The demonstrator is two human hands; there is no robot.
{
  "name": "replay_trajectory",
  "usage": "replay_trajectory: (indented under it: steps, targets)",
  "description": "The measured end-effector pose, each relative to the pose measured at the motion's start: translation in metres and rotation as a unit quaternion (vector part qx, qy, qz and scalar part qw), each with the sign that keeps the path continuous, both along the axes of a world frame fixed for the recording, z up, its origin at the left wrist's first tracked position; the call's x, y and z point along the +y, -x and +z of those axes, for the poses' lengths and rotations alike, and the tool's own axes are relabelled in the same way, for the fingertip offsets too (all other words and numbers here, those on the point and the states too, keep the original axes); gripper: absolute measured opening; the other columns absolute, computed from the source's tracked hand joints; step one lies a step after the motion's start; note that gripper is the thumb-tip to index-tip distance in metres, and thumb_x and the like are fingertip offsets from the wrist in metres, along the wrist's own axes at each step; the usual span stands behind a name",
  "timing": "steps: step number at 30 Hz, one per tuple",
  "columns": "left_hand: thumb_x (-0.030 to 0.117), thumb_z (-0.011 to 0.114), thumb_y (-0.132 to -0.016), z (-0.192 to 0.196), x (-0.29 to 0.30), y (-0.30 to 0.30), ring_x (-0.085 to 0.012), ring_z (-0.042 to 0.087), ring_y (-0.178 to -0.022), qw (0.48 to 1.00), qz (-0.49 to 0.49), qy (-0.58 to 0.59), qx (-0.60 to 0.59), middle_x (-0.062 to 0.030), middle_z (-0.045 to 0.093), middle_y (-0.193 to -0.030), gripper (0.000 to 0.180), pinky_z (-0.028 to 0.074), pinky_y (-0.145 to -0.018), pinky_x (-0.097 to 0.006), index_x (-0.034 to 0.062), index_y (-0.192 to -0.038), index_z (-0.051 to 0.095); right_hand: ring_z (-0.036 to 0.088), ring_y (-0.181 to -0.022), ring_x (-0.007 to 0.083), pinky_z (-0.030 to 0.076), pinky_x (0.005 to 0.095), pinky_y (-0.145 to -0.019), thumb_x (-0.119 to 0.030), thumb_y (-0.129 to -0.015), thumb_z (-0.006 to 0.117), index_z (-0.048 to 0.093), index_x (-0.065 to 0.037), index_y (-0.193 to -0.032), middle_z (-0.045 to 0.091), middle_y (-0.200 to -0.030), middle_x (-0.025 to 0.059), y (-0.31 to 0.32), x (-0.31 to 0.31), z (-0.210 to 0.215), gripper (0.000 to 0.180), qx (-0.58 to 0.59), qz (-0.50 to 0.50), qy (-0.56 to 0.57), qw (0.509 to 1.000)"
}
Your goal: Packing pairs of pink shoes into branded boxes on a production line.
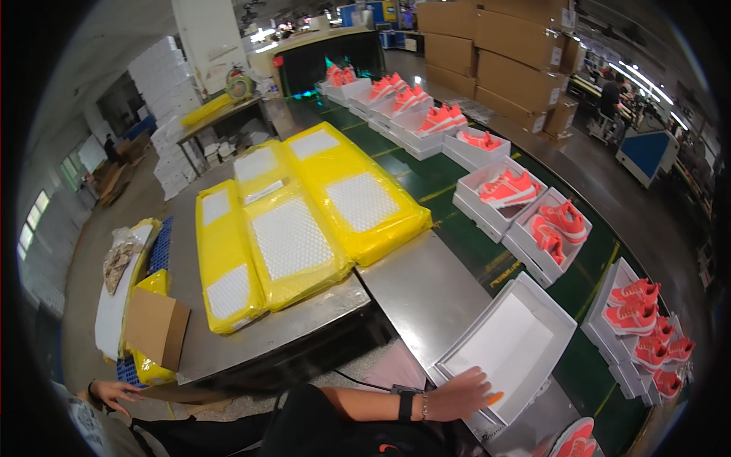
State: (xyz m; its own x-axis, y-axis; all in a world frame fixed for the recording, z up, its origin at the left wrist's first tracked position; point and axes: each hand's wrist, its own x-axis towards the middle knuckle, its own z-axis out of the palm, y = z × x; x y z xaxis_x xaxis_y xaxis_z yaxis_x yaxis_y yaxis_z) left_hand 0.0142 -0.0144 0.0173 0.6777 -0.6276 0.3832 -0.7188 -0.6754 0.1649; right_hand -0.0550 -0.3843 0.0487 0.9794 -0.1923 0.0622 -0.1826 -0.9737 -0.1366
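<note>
My left hand (pixel 459 393) reaches in from the lower middle, with a black band and a bracelet on its wrist. It lies over the near rim of an open white shoebox (pixel 560 305), its slightly bent fingers apart above the inside. A small orange thing (pixel 495 397) shows at one fingertip; I cannot make out what it is. White paper (pixel 509 339) lines the box, which sits tilted across the metal table's edge and the green conveyor. My right hand is out of view. Beside the box, at the lower right, lies a coral sneaker (pixel 572 440), partly cut off.
Yellow-wrapped packs (pixel 293 236) lie on the metal table (pixel 426 293). White boxes with coral sneakers (pixel 509 188) line the green conveyor (pixel 472 255). A co-worker's hand (pixel 114 392) is at the lower left, near a brown carton (pixel 156 327). Stacked cartons (pixel 506 72) stand behind.
</note>
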Motion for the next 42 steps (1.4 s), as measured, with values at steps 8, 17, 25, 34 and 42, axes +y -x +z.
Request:
replay_trajectory:
  steps: [8, 17, 25, 34, 42]
  targets:
    - [0.028, 0.066, -0.084, -0.040, -0.024, -0.001, -0.0220, 0.057, -0.077, 0.984, 0.002, 0.173, 0.032, -0.0029, 0.053, -0.075, 0.018, 0.042, -0.065, -0.034, 0.0127, -0.086, 0.057, 0.048, -0.131, 0.0352, 0.042, 0.0431, -0.106, -0.016, -0.075, 0.086, 0.046, 0.007, -0.140, 0.050, -0.142, 0.0237, -0.061, 0.053, -0.061, 0.080, 0.010, 0.353, -0.280, 0.893]
    - [0.033, 0.067, -0.086, -0.016, -0.003, -0.003, -0.0278, 0.058, -0.070, 0.958, 0.058, 0.268, 0.084, -0.0059, 0.056, -0.076, 0.021, 0.043, -0.063, -0.040, 0.0117, -0.085, 0.063, 0.053, -0.120, 0.0341, 0.050, 0.0408, -0.093, 0.004, -0.067, 0.076, 0.037, -0.011, -0.149, 0.046, -0.142, 0.0175, -0.050, 0.054, -0.121, 0.093, 0.141, 0.147, -0.643, 0.738]
    - [0.024, 0.081, -0.076, 0.085, 0.076, -0.034, -0.0222, 0.058, -0.060, 0.948, 0.029, 0.296, 0.117, -0.0038, 0.054, -0.064, 0.022, 0.043, -0.050, -0.033, 0.0075, -0.077, 0.066, 0.040, -0.135, 0.0310, 0.045, 0.0380, -0.104, 0.024, -0.055, 0.064, 0.000, -0.027, -0.159, 0.027, -0.156, 0.0143, -0.012, 0.031, -0.067, 0.133, 0.089, -0.081, -0.687, 0.716]
    - [0.035, 0.066, -0.085, -0.032, 0.019, -0.011, -0.0170, 0.059, -0.082, 0.995, 0.019, -0.020, 0.092, 0.0008, 0.057, -0.078, 0.025, 0.047, -0.070, -0.037, 0.0139, -0.098, 0.065, 0.036, -0.140, 0.0336, 0.035, 0.0423, -0.112, 0.001, -0.064, 0.074, 0.030, -0.006, -0.153, 0.031, -0.153, 0.0224, 0.013, -0.039, -0.044, 0.099, 0.074, 0.077, -0.136, 0.985]
    - [0.031, 0.074, -0.084, 0.021, 0.219, -0.045, -0.0331, 0.057, -0.119, 0.939, 0.287, 0.161, 0.104, -0.0177, 0.059, -0.132, 0.061, 0.044, -0.103, -0.041, 0.0063, -0.136, 0.054, 0.034, -0.141, 0.0397, 0.030, 0.0459, -0.114, 0.001, -0.063, 0.077, 0.056, -0.010, -0.134, 0.038, -0.151, 0.0205, -0.081, 0.154, 0.029, 0.075, 0.068, 0.305, -0.240, 0.919]
